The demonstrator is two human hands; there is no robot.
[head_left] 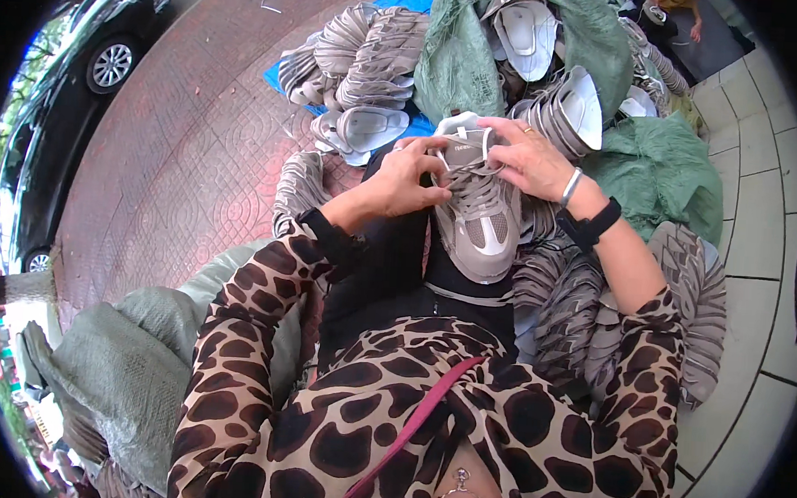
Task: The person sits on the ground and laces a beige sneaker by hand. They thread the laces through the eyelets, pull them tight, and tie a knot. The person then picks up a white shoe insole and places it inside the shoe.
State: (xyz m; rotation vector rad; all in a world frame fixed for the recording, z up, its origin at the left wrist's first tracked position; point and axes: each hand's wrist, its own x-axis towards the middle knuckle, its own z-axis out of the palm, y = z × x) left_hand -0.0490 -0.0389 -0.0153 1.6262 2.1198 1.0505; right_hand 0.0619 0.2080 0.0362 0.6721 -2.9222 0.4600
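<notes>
A grey-beige sneaker [486, 237] rests on my lap between my thighs, its toe pointing toward me and its white-lined opening away. Thin beige shoelaces [476, 188] cross over its tongue. At the shoe's left edge, my left hand [405, 179] has its fingers bent around a lace near the upper eyelets, with the thumb lower down. On the other side, my right hand [535, 163] pinches lace beside the tongue. The fingertips partly hide the exact grip of both hands.
Stacked shoe uppers [373, 54] lie ahead on blue sheeting, and more bundles [575, 312] sit by my right thigh. Green woven sacks [659, 172] stand ahead and right; a greyish sack [135, 370] is at my left. A parked black car [87, 79] and another person's hand [696, 32] appear farther off.
</notes>
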